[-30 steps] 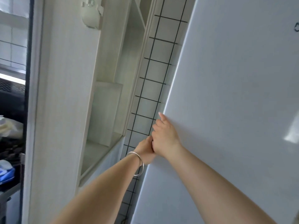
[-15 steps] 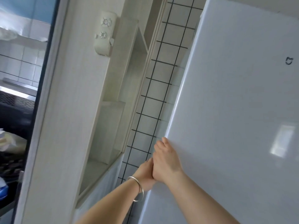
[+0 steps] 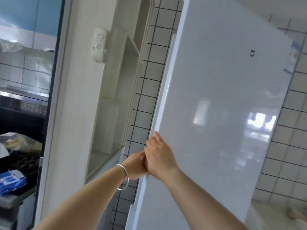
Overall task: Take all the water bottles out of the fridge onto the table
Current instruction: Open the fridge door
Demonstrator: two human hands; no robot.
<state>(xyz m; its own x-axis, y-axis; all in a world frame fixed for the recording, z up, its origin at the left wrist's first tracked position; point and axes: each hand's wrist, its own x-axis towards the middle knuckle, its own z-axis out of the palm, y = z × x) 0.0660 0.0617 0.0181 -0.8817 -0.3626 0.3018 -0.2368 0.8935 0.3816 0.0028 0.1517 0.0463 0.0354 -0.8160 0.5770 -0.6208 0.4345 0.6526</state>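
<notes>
The white fridge door [image 3: 216, 105] fills the right half of the view, swung partly away from the fridge body so that its left edge stands off the tiled wall. My right hand [image 3: 159, 156] grips that left edge, fingers curled round it. My left hand [image 3: 135, 165], with a silver bangle on the wrist, holds the same edge just below and behind the right hand, touching it. The fridge's inside and any water bottles are hidden behind the door.
A pale wooden cabinet with open shelves [image 3: 113, 113] stands left of the fridge, a white remote holder [image 3: 99, 45] on its side. A white tiled wall [image 3: 147, 97] runs between them. At far left a dark kitchen opening holds a blue pack [image 3: 11, 181].
The door has swung further out toward me, opening a gap at its left edge. My view has tilted up and both hands stay on the edge.
</notes>
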